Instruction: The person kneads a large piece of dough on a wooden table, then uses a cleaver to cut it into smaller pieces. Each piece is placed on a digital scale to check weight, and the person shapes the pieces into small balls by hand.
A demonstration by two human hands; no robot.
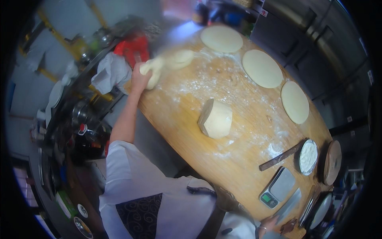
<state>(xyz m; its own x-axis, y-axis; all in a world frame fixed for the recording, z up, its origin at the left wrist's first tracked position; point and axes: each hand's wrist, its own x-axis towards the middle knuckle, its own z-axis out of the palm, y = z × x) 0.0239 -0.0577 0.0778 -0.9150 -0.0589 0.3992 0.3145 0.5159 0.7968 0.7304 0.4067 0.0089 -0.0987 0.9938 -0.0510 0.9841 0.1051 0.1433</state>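
Observation:
My left hand (142, 78), its arm stretched out, grips a lump of soft pale dough (155, 68) at the table's left corner. Another pale dough piece (181, 59) lies against or joins it; blur hides which. A thick dough block (219, 119) with cut-looking sides sits mid-table. At the lower right, my right hand (268, 223) is closed at the near end of a broad-bladed knife (289, 205), its handle hidden by the hand. Beside the blade stands a digital kitchen scale (277, 188) with a lit display.
Flat dough rounds (262, 68) lie along the far edge of the floured wooden table (179, 128). A bowl of flour (308, 156), a dark wooden stick (280, 157) and a round wooden lid (332, 162) are at the right. A red container (134, 49) and white cloth (110, 71) adjoin the left corner.

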